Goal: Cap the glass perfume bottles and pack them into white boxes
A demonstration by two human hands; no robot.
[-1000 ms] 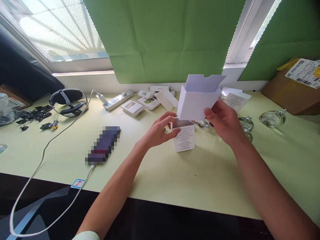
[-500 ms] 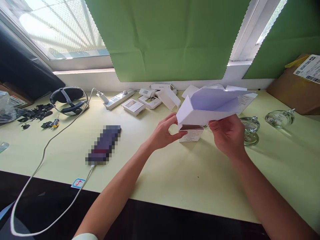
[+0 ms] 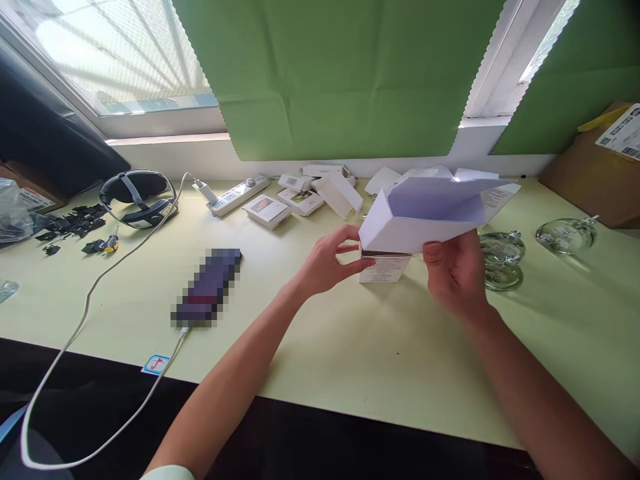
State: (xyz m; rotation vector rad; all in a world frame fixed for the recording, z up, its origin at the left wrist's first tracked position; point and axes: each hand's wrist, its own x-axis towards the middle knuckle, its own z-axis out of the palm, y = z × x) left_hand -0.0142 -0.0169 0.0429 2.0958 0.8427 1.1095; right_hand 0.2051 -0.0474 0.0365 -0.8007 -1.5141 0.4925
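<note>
My right hand (image 3: 453, 273) grips a white open cardboard box (image 3: 425, 217) from below, holding it tilted on its side above the pale green table (image 3: 350, 347). Just beneath it stands a small white box with printed text (image 3: 384, 268). My left hand (image 3: 327, 261) pinches that small box at its left side, fingers closed on it. The open box's flap reaches right, over a glass bottle (image 3: 503, 257).
Several small white boxes and leaflets (image 3: 305, 193) lie at the back by a power strip (image 3: 235, 195). A phone (image 3: 207, 285) with a white cable, a headset (image 3: 135, 197) and small black parts (image 3: 70, 227) are at left. Another glass bottle (image 3: 565, 235) and a cardboard carton (image 3: 595, 167) are at right.
The open white box has tipped from upright to lying on its side in my right hand. The small printed box stays under it with my left hand on it.
</note>
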